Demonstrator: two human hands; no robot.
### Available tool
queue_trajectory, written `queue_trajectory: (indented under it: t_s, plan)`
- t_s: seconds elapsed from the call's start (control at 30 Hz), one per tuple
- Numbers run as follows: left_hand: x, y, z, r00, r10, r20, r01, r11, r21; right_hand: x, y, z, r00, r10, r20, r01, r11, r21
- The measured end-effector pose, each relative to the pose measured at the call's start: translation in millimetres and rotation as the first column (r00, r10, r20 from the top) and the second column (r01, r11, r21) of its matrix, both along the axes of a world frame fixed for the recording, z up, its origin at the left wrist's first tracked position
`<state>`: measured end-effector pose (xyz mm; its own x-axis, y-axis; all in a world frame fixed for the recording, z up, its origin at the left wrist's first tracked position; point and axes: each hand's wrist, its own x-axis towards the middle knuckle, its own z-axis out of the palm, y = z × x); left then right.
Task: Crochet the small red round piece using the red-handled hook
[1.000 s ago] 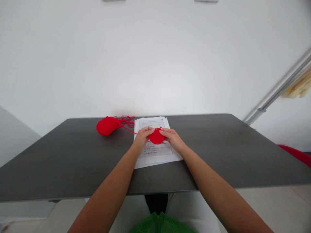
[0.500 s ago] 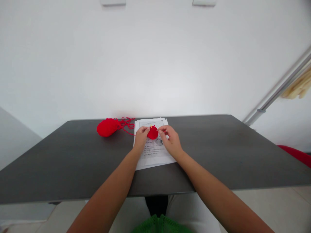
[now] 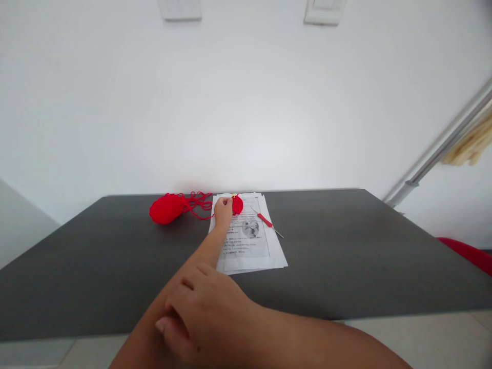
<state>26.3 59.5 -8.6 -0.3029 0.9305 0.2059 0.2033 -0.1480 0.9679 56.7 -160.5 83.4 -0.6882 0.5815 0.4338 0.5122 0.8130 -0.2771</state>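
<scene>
My left hand (image 3: 223, 211), fingers closed in a pinch, holds the edge of a small round red crochet piece (image 3: 238, 205) above printed sheets. A yellow clip, perhaps a stitch marker (image 3: 233, 196), sits at its top edge. My right hand (image 3: 209, 312) is drawn back over my left forearm, its fingers curled in against the skin and nothing seen in them. On the right side of the sheets lies a crochet hook (image 3: 265, 220) with a red grip, its metal end reaching past the paper onto the table.
A ball of red yarn (image 3: 167, 208) rests left of the papers (image 3: 246, 262), and loose loops of yarn (image 3: 200, 200) trail toward my left hand. The dark table (image 3: 338, 251) meets a white wall (image 3: 246, 102). A red curved edge (image 3: 465, 253) shows at far right.
My right hand has left the crochet piece and come back onto my left forearm. The crochet hook now lies in plain view on the papers. My left hand still holds the piece.
</scene>
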Motion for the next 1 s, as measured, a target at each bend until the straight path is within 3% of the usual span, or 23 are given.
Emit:
queue_trajectory:
  t_s: [0.17, 0.3, 0.37, 0.43, 0.47, 0.5, 0.57, 0.67, 0.8, 1.0]
  plan:
    - [0, 2, -2.9, 1.000, 0.018, 0.009, -0.018, 1.000, 0.015, -7, 18, -11.8, 0.969, -0.235, 0.077, 0.230, 0.971, 0.069]
    - [-1, 6, -5.8, 0.999, 0.030, 0.027, -0.030, 0.999, 0.016, -11, 6, -12.7, 0.980, -0.024, 0.195, -0.021, 0.974, 0.225]
    - [-2, 6, -6.7, 0.999, 0.033, 0.040, -0.033, 0.999, 0.015, -12, -4, -7.7, 0.982, 0.039, 0.184, -0.069, 0.985, 0.158]
    - [-3, 6, -6.9, 0.998, 0.030, 0.055, -0.031, 0.999, 0.014, -10, -4, -2.8, 0.978, 0.114, 0.174, -0.100, 0.991, -0.087]
    - [-4, 6, -6.9, 0.998, 0.025, 0.063, -0.026, 1.000, 0.015, -7, 2, -1.3, 0.979, 0.111, 0.173, -0.087, 0.986, -0.139]
    - [-4, 5, -6.8, 0.997, 0.018, 0.073, -0.019, 1.000, 0.017, -2, 13, -0.7, 0.987, -0.009, 0.162, 0.024, 0.995, -0.092]
    - [-6, 4, -6.4, 0.995, 0.001, 0.098, -0.003, 1.000, 0.024, 16, 45, -2.8, 0.954, -0.254, 0.159, 0.262, 0.964, -0.035]
    - [-7, 1, -5.2, 0.990, -0.031, 0.138, 0.026, 0.999, 0.038, 57, 103, -14.4, 0.821, -0.563, 0.099, 0.569, 0.821, -0.048]
    - [-6, -3, -3.6, 0.977, -0.101, 0.187, 0.092, 0.994, 0.053, 111, 144, -42.2, 0.699, -0.706, 0.112, 0.714, 0.698, -0.057]
    - [-3, -11, -1.6, 0.954, -0.161, 0.251, 0.147, 0.986, 0.073, 129, 137, -71.4, 0.639, -0.738, 0.216, 0.765, 0.640, -0.072]
